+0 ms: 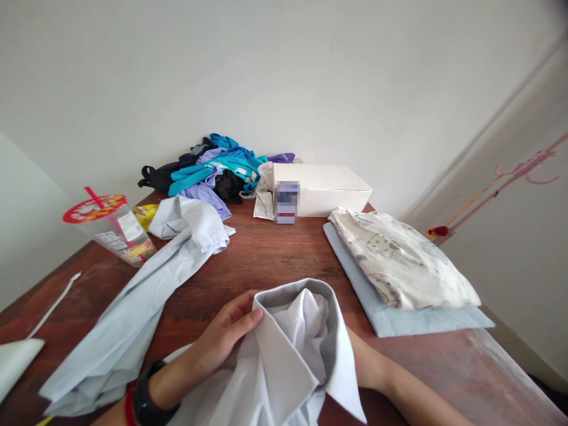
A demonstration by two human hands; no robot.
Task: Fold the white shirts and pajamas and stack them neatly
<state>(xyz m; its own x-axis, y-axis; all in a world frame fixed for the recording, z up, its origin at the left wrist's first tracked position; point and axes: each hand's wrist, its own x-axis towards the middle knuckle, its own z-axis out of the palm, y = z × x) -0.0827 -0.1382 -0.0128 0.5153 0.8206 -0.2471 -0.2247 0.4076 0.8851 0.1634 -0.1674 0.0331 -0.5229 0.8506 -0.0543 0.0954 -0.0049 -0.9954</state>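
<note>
Here I see my left hand [222, 340] closed on the collar of the white shirt [293, 355], with the thumb on top of the fabric and the fingers curled under it. The shirt lies at the near edge of the table [275, 254], in the middle, and its collar stands up open. My right hand is hidden behind the collar; only the forearm shows, so I cannot tell if its fingers are open or closed, or what they hold.

The free wood is mainly in front of the shirt, a bare strip that goes up to the white box [322, 189]. On the right side this strip ends at the folded stack [399, 266], a patterned cloth on top of a light blue one. The stack reaches near the right edge of the table, and its near corner is just beside my right forearm.

On the left a pale blue shirt [133, 313] lies crumpled and long, from the near left corner up toward the middle. It is close to my left wrist. Behind it a plastic cup [115, 228] with a red lid stands near the left edge. A pile of clothes [213, 168] fills the far corner by the wall, touching the box.
</note>
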